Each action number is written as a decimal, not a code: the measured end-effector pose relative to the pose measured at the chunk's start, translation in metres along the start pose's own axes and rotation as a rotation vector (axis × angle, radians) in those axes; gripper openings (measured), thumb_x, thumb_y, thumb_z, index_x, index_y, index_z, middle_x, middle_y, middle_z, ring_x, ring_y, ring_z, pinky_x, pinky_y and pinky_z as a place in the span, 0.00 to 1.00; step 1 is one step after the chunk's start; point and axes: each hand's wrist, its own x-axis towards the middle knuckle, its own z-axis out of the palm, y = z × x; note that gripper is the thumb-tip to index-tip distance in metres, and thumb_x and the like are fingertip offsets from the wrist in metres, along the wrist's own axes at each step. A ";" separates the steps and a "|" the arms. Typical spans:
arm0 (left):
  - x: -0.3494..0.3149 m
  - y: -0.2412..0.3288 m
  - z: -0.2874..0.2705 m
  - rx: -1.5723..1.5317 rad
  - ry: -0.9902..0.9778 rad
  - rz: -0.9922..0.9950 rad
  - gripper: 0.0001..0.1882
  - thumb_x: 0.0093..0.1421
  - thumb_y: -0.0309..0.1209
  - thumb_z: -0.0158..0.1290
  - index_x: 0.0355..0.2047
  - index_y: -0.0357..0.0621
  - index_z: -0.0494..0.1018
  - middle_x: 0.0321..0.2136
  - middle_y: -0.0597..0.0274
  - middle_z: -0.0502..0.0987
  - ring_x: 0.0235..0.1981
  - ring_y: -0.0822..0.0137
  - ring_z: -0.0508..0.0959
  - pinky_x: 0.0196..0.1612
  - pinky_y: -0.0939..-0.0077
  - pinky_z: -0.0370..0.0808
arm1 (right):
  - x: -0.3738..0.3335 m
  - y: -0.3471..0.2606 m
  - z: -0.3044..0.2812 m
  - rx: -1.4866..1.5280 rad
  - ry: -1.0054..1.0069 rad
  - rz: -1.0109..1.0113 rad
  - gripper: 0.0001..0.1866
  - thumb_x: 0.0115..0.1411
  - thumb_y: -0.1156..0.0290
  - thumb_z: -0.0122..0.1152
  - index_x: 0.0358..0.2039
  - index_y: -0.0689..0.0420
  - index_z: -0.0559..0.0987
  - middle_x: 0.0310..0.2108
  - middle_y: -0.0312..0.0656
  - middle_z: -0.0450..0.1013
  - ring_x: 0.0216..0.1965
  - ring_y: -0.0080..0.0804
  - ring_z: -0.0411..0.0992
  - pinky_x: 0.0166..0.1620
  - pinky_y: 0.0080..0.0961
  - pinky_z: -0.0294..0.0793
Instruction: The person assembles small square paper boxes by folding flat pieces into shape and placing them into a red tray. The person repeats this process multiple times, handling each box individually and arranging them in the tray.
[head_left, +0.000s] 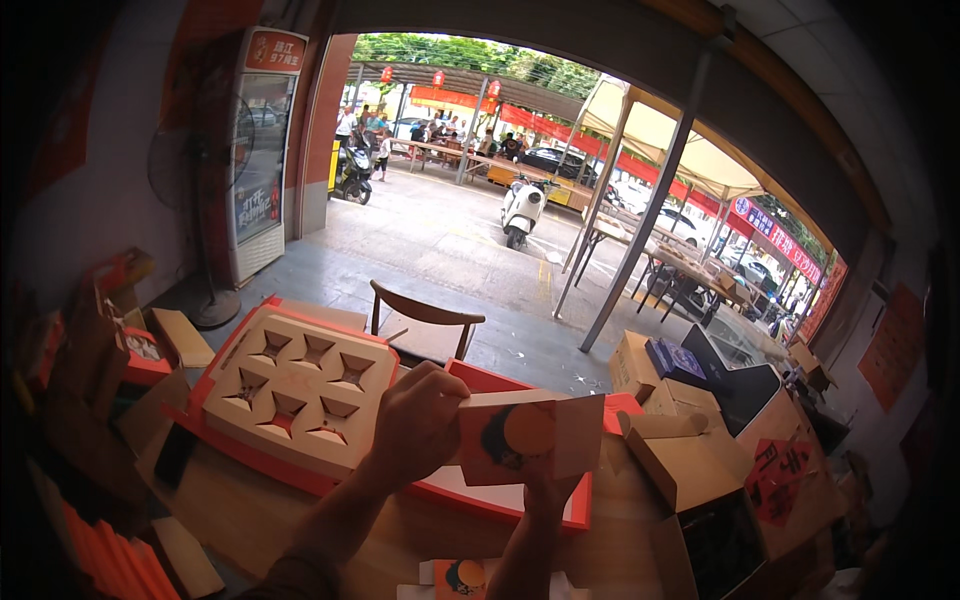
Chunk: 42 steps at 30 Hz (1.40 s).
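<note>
Above the table, a small folding carton (508,440) with an orange disc and a dark figure printed on its side is held between both hands. My left hand (418,418) is closed in a grip at the carton's left edge. From below, my right hand (550,497) grips its lower right part, fingers partly hidden behind the card. A flap (578,437) sticks out to the right. Underneath lies a shallow red box (577,508) with a pale inside. To the left, a cream insert tray (375,380) with several star-cut openings rests on a red base.
A similar printed carton (462,577) lies at the near table edge. Open brown cardboard boxes (690,455) stand on the right, and more packaging (180,338) is heaped at left. A dark phone-like slab (176,455) lies by the tray. Beyond the table stands a wooden chair (425,308).
</note>
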 end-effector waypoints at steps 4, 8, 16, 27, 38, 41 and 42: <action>0.000 0.006 -0.004 -0.031 -0.204 -0.150 0.22 0.45 0.29 0.69 0.40 0.43 0.72 0.34 0.54 0.75 0.37 0.54 0.78 0.41 0.64 0.76 | 0.012 -0.004 0.010 -0.011 0.099 -0.018 0.26 0.52 0.65 0.69 0.49 0.63 0.75 0.45 0.41 0.74 0.45 0.35 0.74 0.47 0.32 0.75; -0.005 0.007 -0.003 -0.104 -0.392 -0.214 0.32 0.44 0.32 0.71 0.49 0.44 0.70 0.41 0.52 0.77 0.43 0.56 0.79 0.44 0.65 0.77 | 0.021 -0.006 -0.004 -0.409 -0.034 -0.127 0.20 0.56 0.63 0.67 0.43 0.64 0.78 0.40 0.39 0.76 0.40 0.31 0.74 0.42 0.29 0.74; -0.003 0.010 -0.012 -0.392 -0.532 -0.300 0.18 0.63 0.28 0.54 0.53 0.39 0.71 0.39 0.51 0.80 0.39 0.57 0.80 0.43 0.67 0.76 | 0.016 0.002 -0.007 -0.382 0.275 0.035 0.21 0.52 0.63 0.72 0.42 0.62 0.77 0.36 0.37 0.75 0.38 0.25 0.72 0.41 0.23 0.71; -0.009 -0.010 -0.014 -0.690 -0.644 -0.397 0.18 0.66 0.25 0.50 0.56 0.35 0.70 0.40 0.58 0.79 0.40 0.70 0.77 0.43 0.72 0.74 | 0.014 -0.019 -0.023 0.117 0.099 0.151 0.16 0.60 0.70 0.61 0.47 0.65 0.76 0.43 0.40 0.75 0.44 0.27 0.73 0.48 0.26 0.74; -0.006 -0.006 -0.006 -0.658 -0.194 -0.470 0.19 0.59 0.31 0.60 0.49 0.37 0.74 0.39 0.62 0.80 0.40 0.74 0.78 0.41 0.76 0.75 | 0.012 -0.043 -0.006 -0.718 0.156 -0.118 0.09 0.55 0.73 0.68 0.34 0.63 0.78 0.36 0.43 0.77 0.38 0.35 0.75 0.44 0.29 0.73; -0.005 -0.002 0.000 -0.185 -0.126 -0.373 0.14 0.59 0.35 0.61 0.40 0.39 0.75 0.28 0.63 0.80 0.30 0.75 0.78 0.34 0.75 0.75 | 0.012 -0.042 -0.002 -0.567 0.061 -0.259 0.15 0.53 0.70 0.72 0.35 0.64 0.76 0.39 0.46 0.76 0.42 0.40 0.74 0.45 0.32 0.74; -0.006 -0.003 0.001 -0.130 -0.155 -0.382 0.14 0.59 0.36 0.61 0.38 0.39 0.74 0.26 0.62 0.78 0.28 0.72 0.78 0.32 0.74 0.74 | 0.013 -0.039 0.000 -0.553 0.084 -0.318 0.17 0.53 0.69 0.72 0.39 0.63 0.76 0.40 0.47 0.76 0.42 0.41 0.75 0.45 0.33 0.75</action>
